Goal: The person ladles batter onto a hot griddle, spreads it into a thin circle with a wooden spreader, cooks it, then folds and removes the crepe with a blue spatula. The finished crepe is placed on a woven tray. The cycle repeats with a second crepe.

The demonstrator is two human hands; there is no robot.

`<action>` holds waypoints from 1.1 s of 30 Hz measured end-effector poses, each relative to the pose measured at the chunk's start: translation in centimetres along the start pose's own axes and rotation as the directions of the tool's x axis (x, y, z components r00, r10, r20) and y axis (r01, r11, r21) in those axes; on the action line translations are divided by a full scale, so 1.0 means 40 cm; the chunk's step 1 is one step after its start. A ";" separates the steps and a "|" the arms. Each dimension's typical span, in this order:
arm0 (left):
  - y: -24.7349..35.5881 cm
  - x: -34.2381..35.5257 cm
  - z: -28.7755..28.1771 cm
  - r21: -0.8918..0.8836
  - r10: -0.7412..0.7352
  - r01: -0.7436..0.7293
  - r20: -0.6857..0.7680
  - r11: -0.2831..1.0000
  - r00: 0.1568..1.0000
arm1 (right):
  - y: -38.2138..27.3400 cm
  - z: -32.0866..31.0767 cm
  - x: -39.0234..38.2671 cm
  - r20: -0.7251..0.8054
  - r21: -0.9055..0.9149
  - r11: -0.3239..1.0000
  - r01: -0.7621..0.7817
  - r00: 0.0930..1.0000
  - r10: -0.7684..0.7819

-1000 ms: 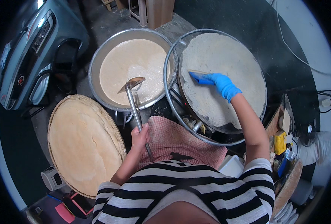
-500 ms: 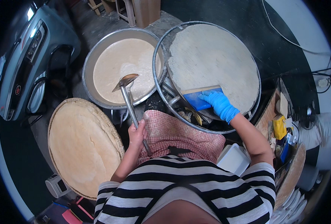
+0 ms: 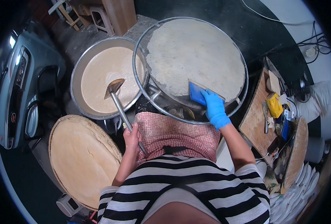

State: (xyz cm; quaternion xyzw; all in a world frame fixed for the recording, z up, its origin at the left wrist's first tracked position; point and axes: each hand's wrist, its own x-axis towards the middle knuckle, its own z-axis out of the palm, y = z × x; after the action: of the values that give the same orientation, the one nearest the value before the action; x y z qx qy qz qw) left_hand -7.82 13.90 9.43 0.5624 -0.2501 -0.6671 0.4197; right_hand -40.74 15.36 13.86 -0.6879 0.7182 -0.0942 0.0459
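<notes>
My left hand (image 3: 132,136) is closed round the long metal handle of a ladle (image 3: 115,85). The ladle's broad head is over the pale batter (image 3: 94,80) in a big metal basin (image 3: 77,98). In my right hand (image 3: 215,108), which wears a blue glove, is a blue scraper (image 3: 197,94) with a light-coloured edge. I hold it tilted at the near side of a round griddle, where its edge meets a thin, pale sheet of batter (image 3: 197,56). A metal ring frame (image 3: 138,76) surrounds the griddle.
A stack of large, round, flat pancakes (image 3: 81,156) stands at my left. Beyond it is a grey-green scooter (image 3: 18,89). To the right, a wooden board (image 3: 257,112) bears a yellow packet (image 3: 274,105) and a knife. A wooden cabinet (image 3: 118,16) stands at the back.
The scraper has slid right along the griddle's near side and turned, its right end now nearer me. My left hand still holds the ladle over the basin. The whole view has shifted.
</notes>
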 end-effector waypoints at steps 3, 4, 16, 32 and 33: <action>-0.003 0.001 0.004 0.008 -0.004 0.004 0.027 1.000 1.000 | -0.060 0.072 0.036 0.055 -0.029 0.999 -0.015 0.998 0.017; -0.003 0.001 0.005 0.008 -0.010 0.010 0.039 1.000 0.999 | -0.096 0.099 0.040 0.179 -0.143 0.988 -0.055 0.981 0.080; 0.003 -0.010 0.003 0.006 0.003 -0.003 0.061 1.000 0.998 | -0.044 -0.013 0.114 0.170 0.164 0.956 -0.245 0.961 0.218; 0.010 -0.007 0.010 -0.001 0.037 -0.037 0.089 0.999 0.995 | 0.061 0.050 0.095 -0.083 0.044 0.989 -0.144 0.986 0.147; 0.007 -0.006 0.012 0.013 0.027 -0.028 0.091 1.000 0.995 | 0.052 0.065 0.086 0.009 0.008 0.986 -0.165 0.986 0.165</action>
State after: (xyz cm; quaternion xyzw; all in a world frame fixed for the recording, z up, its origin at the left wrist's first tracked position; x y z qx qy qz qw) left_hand -8.19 13.91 9.91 0.5311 -0.2815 -0.6842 0.4131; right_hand -42.43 11.81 11.13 -0.6261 0.7721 -0.0904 0.0599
